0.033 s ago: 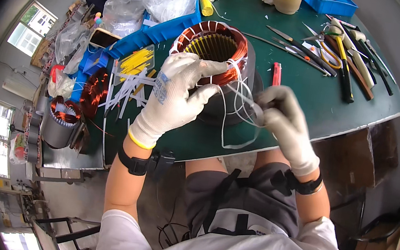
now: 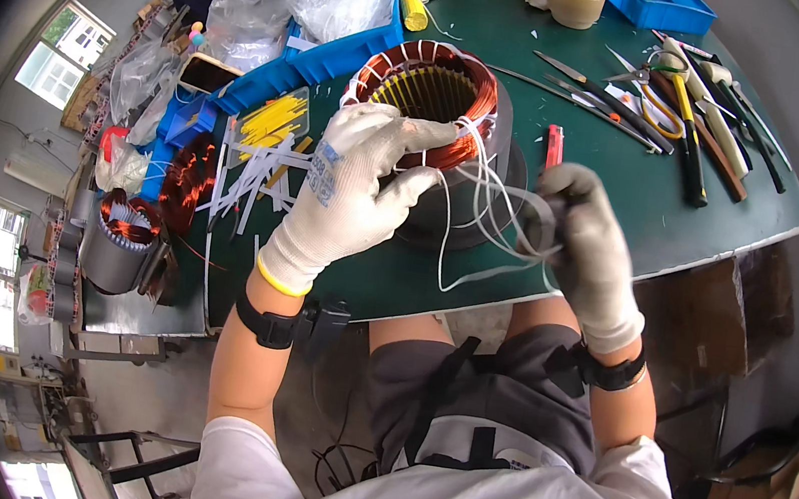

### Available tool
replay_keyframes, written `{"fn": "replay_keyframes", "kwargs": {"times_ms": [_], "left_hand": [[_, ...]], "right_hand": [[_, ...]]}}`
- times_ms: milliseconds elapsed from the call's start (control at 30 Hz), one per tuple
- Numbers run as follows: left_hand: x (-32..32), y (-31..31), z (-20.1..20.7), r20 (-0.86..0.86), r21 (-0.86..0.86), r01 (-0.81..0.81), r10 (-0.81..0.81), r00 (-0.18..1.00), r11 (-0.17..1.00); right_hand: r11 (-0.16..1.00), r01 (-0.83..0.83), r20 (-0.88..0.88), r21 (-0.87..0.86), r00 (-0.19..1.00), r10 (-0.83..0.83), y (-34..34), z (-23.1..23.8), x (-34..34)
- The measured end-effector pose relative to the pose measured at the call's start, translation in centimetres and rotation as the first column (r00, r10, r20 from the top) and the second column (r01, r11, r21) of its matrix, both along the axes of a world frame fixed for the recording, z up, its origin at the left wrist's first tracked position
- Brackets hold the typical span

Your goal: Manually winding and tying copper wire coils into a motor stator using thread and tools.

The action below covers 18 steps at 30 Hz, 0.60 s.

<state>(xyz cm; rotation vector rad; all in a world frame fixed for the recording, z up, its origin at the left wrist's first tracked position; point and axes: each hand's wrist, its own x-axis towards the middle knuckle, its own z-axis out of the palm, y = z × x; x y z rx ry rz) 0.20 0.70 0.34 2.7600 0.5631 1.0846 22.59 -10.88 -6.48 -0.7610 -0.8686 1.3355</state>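
A motor stator (image 2: 497, 141) stands upright at the table's near edge. Its copper winding (image 2: 481, 99) forms a ring on top, wrapped at intervals with white lacing cord, and yellow strips line the bore. My left hand (image 2: 362, 169), in a white glove, grips the near left side of the winding, index finger on top and thumb lower down. Loose loops of white lacing cord (image 2: 503, 194) run from the winding to my right hand (image 2: 589, 249). That gloved hand, blurred by motion, has its fingers closed on the cord, right of the stator.
A red-handled cutter (image 2: 554, 149) lies behind my right hand. Scissors (image 2: 655, 107), a hammer (image 2: 693, 147) and several files are at the right. White strips (image 2: 263, 171), yellow strips (image 2: 275, 122) and blue bins (image 2: 345, 51) sit left; another stator (image 2: 116, 253) stands far left.
My right hand has moved slightly right, drawing the cord loops outward with it. My left hand stays in nearly the same place on the winding.
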Motion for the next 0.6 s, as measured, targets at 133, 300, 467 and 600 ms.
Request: {"fn": "replay_keyframes", "kwargs": {"times_ms": [133,300,467,600], "left_hand": [[0.1,0.2,0.3,-0.038,0.007,0.03,-0.03,0.999,1.0],[0.0,0.5,-1.0,0.0,0.068,-0.015,0.015,1.0,0.998],[-0.7,0.3,-0.8,-0.026,0.045,-0.059,0.06,0.998,0.997],[0.0,0.0,0.4,-0.077,0.035,-0.047,0.049,0.996,0.998]], "right_hand": [[0.983,0.059,-0.198,0.172,0.98,-0.024,-1.6,-1.3,2.0],[0.918,0.375,-0.417,0.129,0.861,-0.293,-4.9,-3.0,8.8],[0.871,0.432,-0.539,0.236,0.804,-0.253,-12.9,-8.3,20.2],[0.579,0.814,0.141,-0.046,0.58,-0.803,-24.6,-12.6,27.5]]}}
